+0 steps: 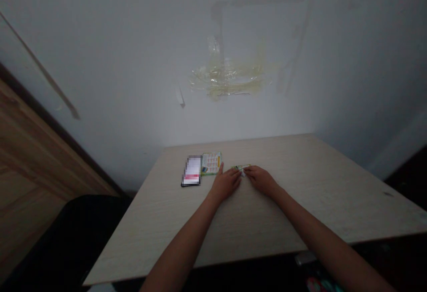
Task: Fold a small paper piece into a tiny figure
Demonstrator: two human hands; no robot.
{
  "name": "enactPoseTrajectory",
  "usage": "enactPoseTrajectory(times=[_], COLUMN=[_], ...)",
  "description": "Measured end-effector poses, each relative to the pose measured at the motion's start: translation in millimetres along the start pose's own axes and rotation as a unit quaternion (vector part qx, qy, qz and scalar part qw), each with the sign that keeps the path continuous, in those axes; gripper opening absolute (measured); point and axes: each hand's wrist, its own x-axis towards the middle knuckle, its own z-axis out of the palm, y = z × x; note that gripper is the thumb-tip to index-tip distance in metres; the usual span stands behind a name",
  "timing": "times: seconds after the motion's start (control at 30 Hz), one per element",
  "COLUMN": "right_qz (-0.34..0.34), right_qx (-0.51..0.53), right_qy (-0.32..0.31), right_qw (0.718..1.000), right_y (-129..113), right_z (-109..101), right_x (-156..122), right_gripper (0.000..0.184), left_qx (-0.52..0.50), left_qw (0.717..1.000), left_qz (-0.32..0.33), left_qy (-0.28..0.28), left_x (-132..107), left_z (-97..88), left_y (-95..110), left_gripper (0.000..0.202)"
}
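Observation:
A small piece of printed paper [241, 167], white with green and yellow, lies on the table between my two hands, partly covered by fingers. My left hand [227, 182] rests palm down at its left side, fingertips on the paper and one finger pointing away toward a printed card. From the right, my right hand [261, 179] pinches the paper's near edge with its fingers close together. The printed card [211, 163], with rows of small pictures and a green border, lies flat just left of my left hand. How the paper is folded under the fingers is hard to see.
A phone [191, 171] with a lit, blurred screen lies left of the card. The pale wooden table [320, 185] meets a white wall [133, 60] bearing old tape [230, 78]. A dark object [76, 229] stands beside the table's left edge.

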Motion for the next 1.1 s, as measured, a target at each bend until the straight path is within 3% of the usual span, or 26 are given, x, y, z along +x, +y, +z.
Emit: enactPoseTrajectory(times=[0.63,1.1], right_qz=[-0.019,-0.001], right_qx=[-0.118,-0.176], right_qy=[-0.038,-0.085], right_qw=[0.992,0.981], right_y=[-4,-14], right_z=[2,-1], right_x=[7,8], right_gripper=[0.037,0.034], left_qx=[-0.026,-0.009], left_qw=[0.999,0.998], left_qz=[-0.026,-0.039], left_qy=[-0.005,0.042], left_x=[-1,-1], left_z=[-3.0,-4.2], left_y=[1,5], left_gripper=[0.034,0.025])
